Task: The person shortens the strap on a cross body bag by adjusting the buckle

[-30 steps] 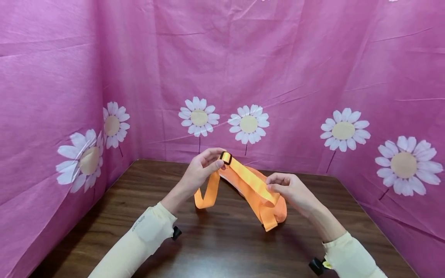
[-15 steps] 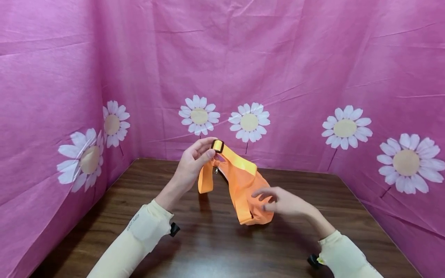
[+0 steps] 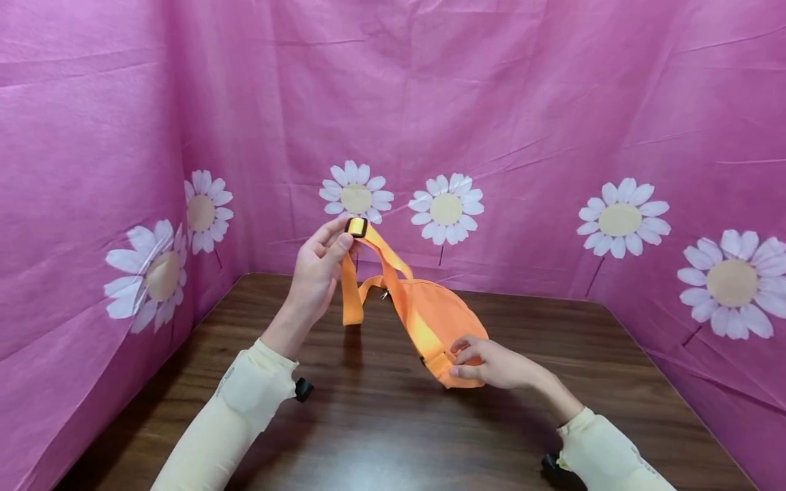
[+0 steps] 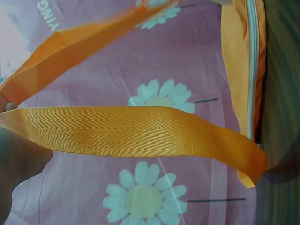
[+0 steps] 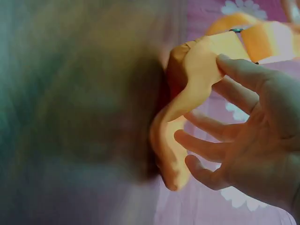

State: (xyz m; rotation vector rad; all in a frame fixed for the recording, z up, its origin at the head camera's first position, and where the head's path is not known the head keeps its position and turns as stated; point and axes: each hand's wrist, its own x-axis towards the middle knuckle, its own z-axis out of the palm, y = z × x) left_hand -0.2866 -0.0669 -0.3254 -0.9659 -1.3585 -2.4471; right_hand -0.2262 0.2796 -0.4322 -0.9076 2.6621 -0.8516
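An orange zippered bag (image 3: 439, 307) with a webbing strap stands tilted on the table in the head view. My left hand (image 3: 314, 276) holds the strap up, pinching it at the black slider buckle (image 3: 357, 228) between thumb and fingers. From there the strap (image 4: 117, 131) runs down to the bag in two lengths, and a loop hangs below the hand. At the bag's lower right end, my right hand (image 3: 494, 361) pinches the fabric by the strap's end. The right wrist view shows the thumb on the near side of the bag (image 5: 197, 70), with the other fingers spread behind or beside it.
The brown wooden table (image 3: 381, 436) lies under both arms. Pink cloth (image 3: 491, 102) printed with white daisies encloses its back and sides. Both forearms wear pale sleeves, with a small black device (image 3: 303, 389) under the left wrist.
My left hand has lifted the buckle up and to the left. My right hand has let go of the strap, moved down and taken the bag's lower end. The strap is straighter.
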